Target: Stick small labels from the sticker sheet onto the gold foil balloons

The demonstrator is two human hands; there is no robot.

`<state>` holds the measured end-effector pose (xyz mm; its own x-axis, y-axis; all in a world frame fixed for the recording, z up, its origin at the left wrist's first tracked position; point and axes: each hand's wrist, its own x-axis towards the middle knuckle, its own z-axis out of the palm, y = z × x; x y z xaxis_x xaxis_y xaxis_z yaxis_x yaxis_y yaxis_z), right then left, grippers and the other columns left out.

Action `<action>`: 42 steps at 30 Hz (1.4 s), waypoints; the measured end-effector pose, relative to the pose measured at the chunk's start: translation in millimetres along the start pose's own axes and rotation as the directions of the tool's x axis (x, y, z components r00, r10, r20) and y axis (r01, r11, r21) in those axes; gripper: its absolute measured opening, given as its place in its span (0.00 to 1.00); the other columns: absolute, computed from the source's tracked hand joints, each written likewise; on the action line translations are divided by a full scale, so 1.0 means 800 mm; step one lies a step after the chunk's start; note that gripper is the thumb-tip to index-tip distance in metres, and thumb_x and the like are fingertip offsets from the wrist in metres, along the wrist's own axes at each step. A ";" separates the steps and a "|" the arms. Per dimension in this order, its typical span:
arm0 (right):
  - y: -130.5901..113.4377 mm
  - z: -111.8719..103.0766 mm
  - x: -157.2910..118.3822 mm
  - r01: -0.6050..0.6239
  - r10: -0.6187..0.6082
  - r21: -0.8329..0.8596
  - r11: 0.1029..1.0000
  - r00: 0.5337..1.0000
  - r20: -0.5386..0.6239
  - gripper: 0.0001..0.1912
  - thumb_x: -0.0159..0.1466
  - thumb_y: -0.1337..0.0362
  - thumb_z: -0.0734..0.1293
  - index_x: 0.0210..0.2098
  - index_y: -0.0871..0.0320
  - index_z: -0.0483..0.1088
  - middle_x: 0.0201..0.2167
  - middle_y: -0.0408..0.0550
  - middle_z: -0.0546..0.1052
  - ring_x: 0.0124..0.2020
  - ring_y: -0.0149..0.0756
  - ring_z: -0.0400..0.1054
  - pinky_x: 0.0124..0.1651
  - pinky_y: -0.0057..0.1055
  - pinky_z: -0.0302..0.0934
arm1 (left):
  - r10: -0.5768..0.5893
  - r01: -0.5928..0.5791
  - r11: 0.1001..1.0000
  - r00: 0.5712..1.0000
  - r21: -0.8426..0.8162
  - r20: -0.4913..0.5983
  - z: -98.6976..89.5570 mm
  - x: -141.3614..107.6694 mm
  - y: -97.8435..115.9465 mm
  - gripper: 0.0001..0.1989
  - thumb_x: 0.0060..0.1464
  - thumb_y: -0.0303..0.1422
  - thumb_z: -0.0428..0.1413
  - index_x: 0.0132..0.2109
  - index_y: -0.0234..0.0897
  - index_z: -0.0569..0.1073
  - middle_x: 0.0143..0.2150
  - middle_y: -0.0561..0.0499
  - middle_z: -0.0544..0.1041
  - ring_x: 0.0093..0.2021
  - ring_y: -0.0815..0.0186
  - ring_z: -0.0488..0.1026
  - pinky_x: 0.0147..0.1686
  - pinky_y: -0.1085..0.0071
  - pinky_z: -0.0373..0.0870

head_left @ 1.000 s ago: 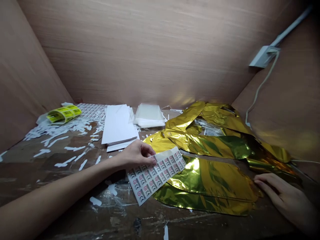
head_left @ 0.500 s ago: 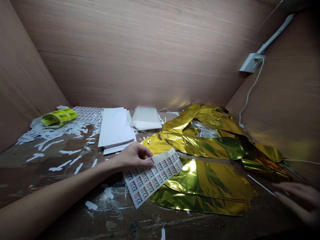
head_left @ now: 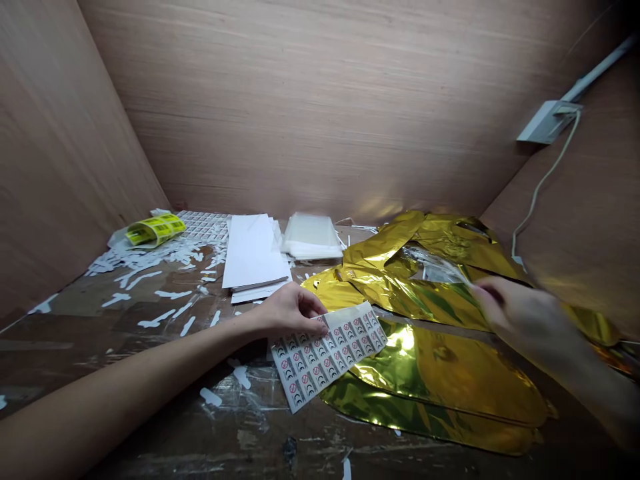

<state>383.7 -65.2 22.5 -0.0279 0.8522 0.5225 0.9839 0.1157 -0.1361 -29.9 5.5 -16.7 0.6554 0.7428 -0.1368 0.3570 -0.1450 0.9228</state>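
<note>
My left hand [head_left: 295, 313] pinches the upper edge of a sheet of small stickers [head_left: 327, 360] printed with CE marks and red crossed-out circles. The sheet lies tilted across the left end of flat gold foil balloons [head_left: 465, 373]. Over the foil on the right, my right hand [head_left: 515, 313] is closed, thumb against fingers, and smeared by motion. From its fingertips a thin white stick [head_left: 459, 272] points up and left, blurred. Just beyond its tip lies crumpled clear plastic [head_left: 433, 265], partly hidden among more gold foil [head_left: 400, 290].
Behind my left hand are a stack of white cards [head_left: 255, 250] and a stack of clear bags [head_left: 313, 235]. White paper scraps [head_left: 145, 257] litter the left side beside a curled yellow sticker sheet [head_left: 155, 230]. A socket box [head_left: 550, 122] with a cable hangs on the right wall.
My right hand has come from the lower right edge up and left over the gold foil, carrying the thin white stick. My left hand still holds the sticker sheet; the whole view has shifted.
</note>
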 end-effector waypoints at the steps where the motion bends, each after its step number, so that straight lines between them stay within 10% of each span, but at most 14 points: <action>1: -0.033 0.012 0.042 0.011 -0.012 0.044 0.999 0.999 0.031 0.15 0.69 0.53 0.62 0.36 0.55 0.75 0.33 0.57 0.79 0.29 0.43 0.72 0.35 0.42 0.60 | 0.001 -0.001 1.000 1.000 0.003 -0.003 0.000 -0.001 0.002 0.17 0.45 0.38 0.69 0.40 0.31 0.84 0.31 0.47 0.82 0.27 0.67 0.76 0.25 0.76 0.67; 4: -0.111 0.053 0.146 0.014 -0.021 0.135 0.991 0.999 0.046 0.22 0.70 0.54 0.62 0.51 0.65 0.73 0.39 0.62 0.79 0.37 0.48 0.74 0.42 0.44 0.66 | -0.004 0.004 1.000 1.000 0.021 -0.017 0.001 -0.003 0.006 0.17 0.44 0.38 0.69 0.40 0.31 0.84 0.30 0.47 0.82 0.27 0.68 0.75 0.24 0.76 0.66; 7: -0.150 0.079 0.177 0.119 -0.137 0.198 0.973 0.987 0.082 0.30 0.70 0.54 0.64 0.63 0.69 0.65 0.54 0.69 0.75 0.55 0.55 0.70 0.55 0.52 0.65 | -0.016 0.016 1.000 1.000 -0.001 -0.024 0.002 -0.005 0.009 0.17 0.44 0.38 0.69 0.40 0.31 0.84 0.30 0.47 0.82 0.26 0.69 0.74 0.24 0.76 0.65; 16: -0.201 0.084 0.038 0.428 -0.639 0.579 0.694 0.737 0.221 0.21 0.67 0.61 0.69 0.59 0.56 0.69 0.52 0.54 0.78 0.51 0.42 0.73 0.53 0.43 0.68 | 0.064 -0.064 0.998 0.998 -0.029 -0.019 0.002 0.000 0.006 0.18 0.46 0.41 0.69 0.39 0.31 0.84 0.29 0.48 0.81 0.25 0.69 0.72 0.24 0.76 0.65; 27: -0.199 0.078 0.011 0.231 -0.372 0.645 0.728 0.924 0.089 0.06 0.68 0.64 0.66 0.38 0.56 0.76 0.32 0.44 0.79 0.32 0.32 0.71 0.36 0.32 0.64 | 0.170 -0.153 0.984 0.958 0.088 -0.229 0.012 -0.009 0.012 0.14 0.52 0.39 0.64 0.38 0.32 0.84 0.32 0.46 0.83 0.29 0.68 0.75 0.28 0.75 0.69; 42: -0.203 0.081 -0.001 0.545 -0.539 0.393 0.740 0.831 -0.138 0.11 0.72 0.67 0.59 0.33 0.59 0.68 0.27 0.45 0.71 0.29 0.33 0.60 0.36 0.33 0.53 | 0.256 -0.196 0.927 0.954 0.320 -0.157 0.019 -0.017 0.041 0.14 0.57 0.41 0.62 0.40 0.34 0.85 0.32 0.48 0.83 0.29 0.69 0.74 0.28 0.75 0.66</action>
<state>212.5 -51.8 -10.7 -0.5288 0.5752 0.6241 0.6439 0.7509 -0.1465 -17.0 -19.0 10.2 0.6116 0.7744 0.1621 0.4154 -0.4887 0.7672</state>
